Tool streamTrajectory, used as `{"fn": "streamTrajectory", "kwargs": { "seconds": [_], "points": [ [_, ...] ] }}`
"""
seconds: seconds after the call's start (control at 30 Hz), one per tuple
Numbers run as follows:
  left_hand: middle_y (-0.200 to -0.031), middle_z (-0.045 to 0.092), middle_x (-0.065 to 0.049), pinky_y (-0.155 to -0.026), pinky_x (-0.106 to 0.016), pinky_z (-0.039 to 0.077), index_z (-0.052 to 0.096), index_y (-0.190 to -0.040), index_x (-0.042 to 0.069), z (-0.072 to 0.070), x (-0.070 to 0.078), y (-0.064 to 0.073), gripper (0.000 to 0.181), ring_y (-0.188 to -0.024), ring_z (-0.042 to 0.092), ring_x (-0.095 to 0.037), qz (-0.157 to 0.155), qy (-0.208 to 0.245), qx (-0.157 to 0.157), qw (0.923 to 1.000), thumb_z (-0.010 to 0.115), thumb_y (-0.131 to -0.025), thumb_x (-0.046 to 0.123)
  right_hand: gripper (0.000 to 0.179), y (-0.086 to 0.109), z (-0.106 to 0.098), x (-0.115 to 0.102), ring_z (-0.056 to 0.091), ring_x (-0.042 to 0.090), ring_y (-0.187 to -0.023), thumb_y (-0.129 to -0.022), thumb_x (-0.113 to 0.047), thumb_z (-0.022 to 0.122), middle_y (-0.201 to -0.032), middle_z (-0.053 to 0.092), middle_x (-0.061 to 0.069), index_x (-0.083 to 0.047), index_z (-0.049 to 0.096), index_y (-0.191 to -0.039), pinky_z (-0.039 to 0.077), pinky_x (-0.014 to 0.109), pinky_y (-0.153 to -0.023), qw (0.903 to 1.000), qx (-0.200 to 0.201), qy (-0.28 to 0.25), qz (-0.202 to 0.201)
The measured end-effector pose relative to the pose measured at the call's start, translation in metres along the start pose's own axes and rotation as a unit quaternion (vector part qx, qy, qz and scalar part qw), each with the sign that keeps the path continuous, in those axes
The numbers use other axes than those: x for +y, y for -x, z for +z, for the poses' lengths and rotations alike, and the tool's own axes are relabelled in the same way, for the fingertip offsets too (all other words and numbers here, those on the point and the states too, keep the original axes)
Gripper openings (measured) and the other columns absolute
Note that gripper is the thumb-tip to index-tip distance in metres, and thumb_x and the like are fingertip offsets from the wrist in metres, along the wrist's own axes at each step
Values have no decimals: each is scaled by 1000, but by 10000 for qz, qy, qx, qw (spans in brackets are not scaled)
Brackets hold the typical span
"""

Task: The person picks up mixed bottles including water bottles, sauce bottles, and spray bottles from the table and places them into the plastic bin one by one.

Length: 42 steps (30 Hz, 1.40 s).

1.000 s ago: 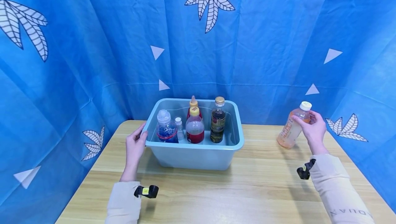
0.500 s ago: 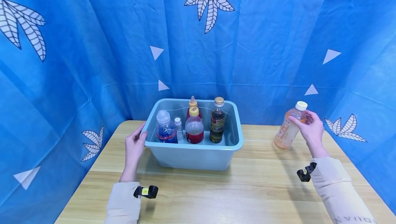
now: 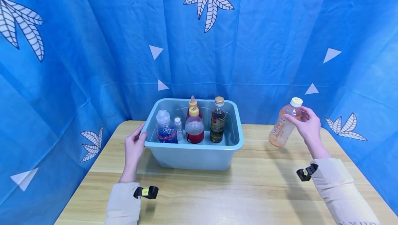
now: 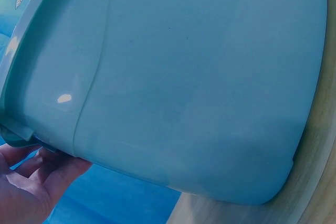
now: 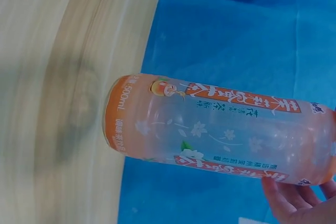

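Note:
My right hand [image 3: 309, 123] grips a clear plastic drink bottle [image 3: 284, 124] near its neck. The bottle has an orange and white label and a white cap, and leans with its base toward the left, over the table. In the right wrist view the bottle [image 5: 226, 132] fills the middle, the fingers at its upper end. My left hand [image 3: 134, 145] holds the left rim of a light blue plastic bin [image 3: 192, 157]. In the left wrist view the thumb and fingers of the left hand [image 4: 37, 179] pinch the rim of the bin [image 4: 184, 87].
Inside the bin stand a blue bottle [image 3: 166, 130], a small clear bottle [image 3: 179, 131], a yellow-capped bottle [image 3: 195, 131], a dark gold-capped bottle [image 3: 217, 124] and a red squeeze bottle [image 3: 192, 105]. A blue curtain [image 3: 267, 45] hangs behind the wooden table [image 3: 217, 197].
My right hand has carried the bottle to the left and slightly up, nearer the bin. The left hand stays at the bin's rim, and the bin's contents look the same.

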<state>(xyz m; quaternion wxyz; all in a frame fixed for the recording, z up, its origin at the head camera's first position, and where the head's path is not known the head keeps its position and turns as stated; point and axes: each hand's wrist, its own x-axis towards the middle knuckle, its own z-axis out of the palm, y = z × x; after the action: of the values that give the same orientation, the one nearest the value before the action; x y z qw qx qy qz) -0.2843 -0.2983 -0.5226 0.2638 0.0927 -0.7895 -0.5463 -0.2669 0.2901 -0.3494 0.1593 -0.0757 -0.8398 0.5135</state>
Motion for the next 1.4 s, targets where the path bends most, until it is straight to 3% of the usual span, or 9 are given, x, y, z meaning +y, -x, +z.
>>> {"fn": "streamTrajectory", "kwargs": {
  "seconds": [0.47, 0.6, 0.63, 0.73, 0.83, 0.87, 1.0, 1.4],
  "points": [
    [-122, 51, 13, -80, -38, 48, 49, -123, 41, 0, 4, 0, 42, -104, 54, -15, -90, 49, -31, 9999, 49, -82, 54, 75, 5, 5, -27, 35, 36, -121, -76, -38, 67, -134, 36, 21, -6, 34, -135, 30, 49, -97, 9986, -223, 3, -470],
    [-125, 50, 11, -81, -31, 46, 48, -123, 41, -3, 13, 3, 42, -107, 52, -14, -245, 97, -168, 9995, 50, -83, 52, 74, 7, 7, -36, 35, 37, -121, -76, -39, 66, -133, 38, 20, -7, 35, -135, 30, 50, -97, 9980, -288, 28, -554],
    [-126, 50, 7, -83, -31, 45, 48, -125, 37, -7, 32, 11, 40, -108, 52, -16, -289, 332, -301, 9986, 50, -86, 46, 73, 7, 7, -38, 35, 37, -121, -76, -39, 66, -133, 38, 21, -7, 35, -135, 30, 50, -97, 9979, -304, 33, -578],
    [-128, 49, 4, -84, -30, 44, 48, -126, 34, -9, 36, 11, 41, -110, 51, -18, -406, 497, -404, 9971, 52, -86, 43, 73, 9, 8, -44, 36, 37, -120, -76, -38, 67, -132, 39, 20, -6, 36, -134, 30, 51, -97, 9972, -351, 60, -664],
    [-128, 49, 5, -83, -32, 45, 47, -127, 34, -7, 32, 9, 42, -110, 51, -17, -335, 381, -371, 9980, 50, -87, 44, 71, 11, 9, -51, 38, 35, -119, -75, -37, 68, -130, 41, 19, -6, 38, -132, 31, 49, -97, 9964, -392, 41, -752],
    [-127, 48, 9, -82, -32, 46, 46, -126, 40, -3, 12, 0, 44, -109, 51, -15, -312, 172, -250, 9991, 49, -84, 51, 71, 12, 10, -53, 39, 34, -119, -75, -36, 68, -130, 42, 18, -6, 39, -132, 32, 48, -97, 9961, -402, 36, -780],
    [-123, 50, 13, -81, -37, 47, 47, -121, 45, 1, 1, -3, 40, -105, 53, -13, -115, 64, -79, 9999, 49, -82, 55, 70, 15, 11, -62, 40, 34, -118, -74, -35, 69, -128, 45, 17, -6, 40, -131, 32, 48, -96, 9952, -446, 5, -873],
    [-121, 51, 13, -81, -38, 47, 49, -119, 46, 1, 3, 1, 39, -104, 54, -13, -95, 77, 10, 9999, 50, -81, 54, 64, 25, 12, -85, 43, 31, -115, -75, -31, 69, -123, 48, 14, -10, 43, -129, 34, 47, -96, 9926, -536, -156, -1078]
  ]
}}
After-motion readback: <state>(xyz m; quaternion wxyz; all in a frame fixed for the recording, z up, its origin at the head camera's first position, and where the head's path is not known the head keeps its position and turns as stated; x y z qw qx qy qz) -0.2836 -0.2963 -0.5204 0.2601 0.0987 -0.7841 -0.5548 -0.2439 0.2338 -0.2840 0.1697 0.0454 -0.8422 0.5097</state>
